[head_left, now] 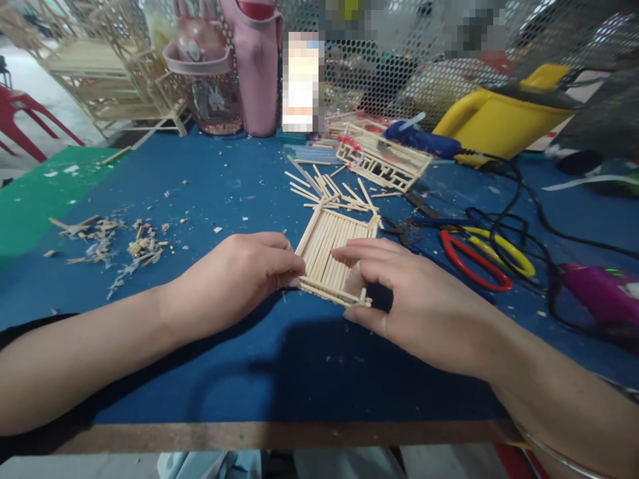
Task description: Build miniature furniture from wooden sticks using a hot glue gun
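Note:
A small flat panel of thin wooden sticks [335, 249] lies on the blue table top [239, 186] in front of me. My left hand [239, 279] is closed, its fingertips pinching the panel's near left corner. My right hand [404, 299] rests on the panel's near right side, fingers pressed together on the sticks and thumb under its front edge. Loose sticks [324, 189] lie just behind the panel.
Another stick frame [382, 163] and a blue glue gun [424, 141] lie further back. Red and yellow-handled tools [474, 259] and black cables [524, 213] are at the right, a purple device [602, 293] beyond. Wood scraps [114, 243] lie left. A stick model [110, 66], pink bottles [234, 66] and a yellow container [499, 113] stand behind.

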`<state>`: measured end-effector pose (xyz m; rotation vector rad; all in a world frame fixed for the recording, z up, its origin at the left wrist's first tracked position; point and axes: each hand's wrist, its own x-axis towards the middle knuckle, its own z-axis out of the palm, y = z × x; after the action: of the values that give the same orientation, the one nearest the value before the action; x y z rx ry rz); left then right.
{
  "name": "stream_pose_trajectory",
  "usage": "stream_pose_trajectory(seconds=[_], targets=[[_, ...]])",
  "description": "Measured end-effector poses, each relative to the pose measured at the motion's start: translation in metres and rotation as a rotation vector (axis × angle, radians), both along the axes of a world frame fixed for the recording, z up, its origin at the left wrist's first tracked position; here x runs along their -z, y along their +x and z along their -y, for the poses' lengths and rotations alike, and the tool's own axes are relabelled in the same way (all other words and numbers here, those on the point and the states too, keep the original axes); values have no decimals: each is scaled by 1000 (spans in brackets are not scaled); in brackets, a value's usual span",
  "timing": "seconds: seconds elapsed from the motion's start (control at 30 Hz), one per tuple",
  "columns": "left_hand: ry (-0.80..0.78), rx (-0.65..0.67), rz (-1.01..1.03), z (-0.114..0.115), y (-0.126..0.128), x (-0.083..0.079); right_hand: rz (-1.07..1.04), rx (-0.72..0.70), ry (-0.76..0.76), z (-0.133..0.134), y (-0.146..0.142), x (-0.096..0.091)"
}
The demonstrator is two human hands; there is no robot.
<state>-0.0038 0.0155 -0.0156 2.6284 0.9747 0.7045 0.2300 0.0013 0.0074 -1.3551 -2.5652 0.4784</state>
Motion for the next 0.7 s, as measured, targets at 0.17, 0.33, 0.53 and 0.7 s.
stream_pose_trajectory(seconds=[0.17, 0.33, 0.53, 0.7], targets=[[-32, 55, -80, -3, -3, -5, 12, -3, -12, -2, 0, -1], [-55, 85, -164, -5, -4, -11, 19, -46, 28, -5, 2, 0], [-67, 111, -152, -4, -6, -17, -11, -72, 29, -7, 2, 0], [-87, 50, -238, -1, -6, -20, 10, -103, 35, -9, 1, 2]])
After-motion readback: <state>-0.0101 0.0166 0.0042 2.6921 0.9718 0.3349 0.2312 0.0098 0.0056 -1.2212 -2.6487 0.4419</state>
